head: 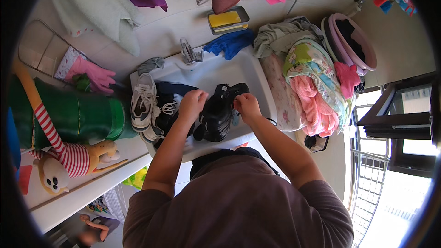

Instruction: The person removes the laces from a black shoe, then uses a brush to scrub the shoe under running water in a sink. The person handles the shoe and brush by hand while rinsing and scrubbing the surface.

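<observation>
A pair of black shoes [217, 115] rests at the front of the white sink basin [256, 75], its near end by the rim. My left hand [192, 105] is just left of the shoes, thumb and fingertips drawn together. On the other side, my right hand [247, 106] has its fingertips pinched close against the shoe's upper. Any thin lace between the fingers of either hand is too small to make out. Beside my left hand, white-and-grey sneakers [143, 98] and a dark shoe with white laces [165, 108] are crowded along the basin's left side.
A faucet [190, 53] stands at the basin's back, near a blue cloth [229, 43] and a soap tray [227, 20]. Piled laundry [310, 75] borders the right side. A green barrel [79, 113] and a plush monkey [69, 162] lie left. Another person [98, 229] appears lower left.
</observation>
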The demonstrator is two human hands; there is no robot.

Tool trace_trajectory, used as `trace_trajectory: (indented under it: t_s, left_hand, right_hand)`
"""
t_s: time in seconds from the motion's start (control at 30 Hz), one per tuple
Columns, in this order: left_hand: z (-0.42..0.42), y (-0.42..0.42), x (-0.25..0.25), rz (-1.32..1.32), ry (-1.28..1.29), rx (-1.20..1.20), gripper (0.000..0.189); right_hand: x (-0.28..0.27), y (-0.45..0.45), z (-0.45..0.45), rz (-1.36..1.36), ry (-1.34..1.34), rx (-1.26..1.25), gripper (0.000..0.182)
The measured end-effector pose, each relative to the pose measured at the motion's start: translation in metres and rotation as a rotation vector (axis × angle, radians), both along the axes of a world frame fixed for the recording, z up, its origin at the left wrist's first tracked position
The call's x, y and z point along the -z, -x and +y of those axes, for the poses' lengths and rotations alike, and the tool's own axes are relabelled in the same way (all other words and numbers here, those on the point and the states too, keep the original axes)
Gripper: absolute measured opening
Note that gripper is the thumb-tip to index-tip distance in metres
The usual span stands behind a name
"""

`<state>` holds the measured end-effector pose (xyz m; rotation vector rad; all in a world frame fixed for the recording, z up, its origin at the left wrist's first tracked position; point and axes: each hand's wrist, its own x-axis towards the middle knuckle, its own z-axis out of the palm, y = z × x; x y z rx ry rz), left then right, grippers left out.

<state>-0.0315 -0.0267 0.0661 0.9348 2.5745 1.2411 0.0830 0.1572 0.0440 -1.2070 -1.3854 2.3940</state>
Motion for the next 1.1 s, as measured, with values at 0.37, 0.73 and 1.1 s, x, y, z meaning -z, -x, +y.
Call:
trace_trajectory:
  t_s: [0.37, 0.73, 1.1]
  left_hand:
    - [0.014, -0.049, -0.025, 0.009, 0.616, 0.137, 0.034]
    - [-0.001, -0.022, -0.009, 0.266, 0.209, 0.270, 0.022]
    - [-0.003, -0.020, 0.008, 0.154, 0.188, 0.175, 0.027]
  right_hand:
    - [-0.012, 0.001, -0.024, 0.010, 0.054, 0.052, 0.011]
    - [-0.024, -0.005, 0.031, 0.026, -0.909, -0.444, 0.007]
    - [0.011, -0.018, 0.042, 0.244, 0.630, -0.164, 0.013]
